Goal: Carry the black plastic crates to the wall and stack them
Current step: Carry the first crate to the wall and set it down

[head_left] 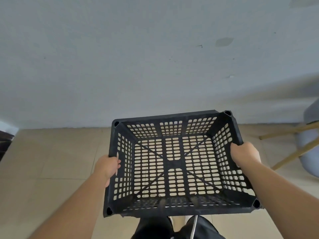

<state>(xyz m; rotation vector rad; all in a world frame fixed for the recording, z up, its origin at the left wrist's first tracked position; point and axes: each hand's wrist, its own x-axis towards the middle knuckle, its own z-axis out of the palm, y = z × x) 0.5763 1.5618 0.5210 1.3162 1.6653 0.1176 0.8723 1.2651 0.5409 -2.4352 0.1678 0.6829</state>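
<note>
The left hand (107,167) grips the black plastic crate (173,163) at its 9 o'clock rim, and the right hand (245,153) clasps the rim at about 2 o'clock. The crate hangs between the hands, open side up, above the tiled floor (51,161). The grey wall (138,57) rises at 12 o'clock beyond the crate's far edge, and wooden chair legs (284,131) stand at 3 o'clock, apart from the crate.

A beige tiled floor (51,152) stretches from beneath me to the pale wall (120,66) on the far side. At the right, a chair's wooden legs (293,156) stand on it. A dark, unclear object (5,142) sits at the far left edge.
</note>
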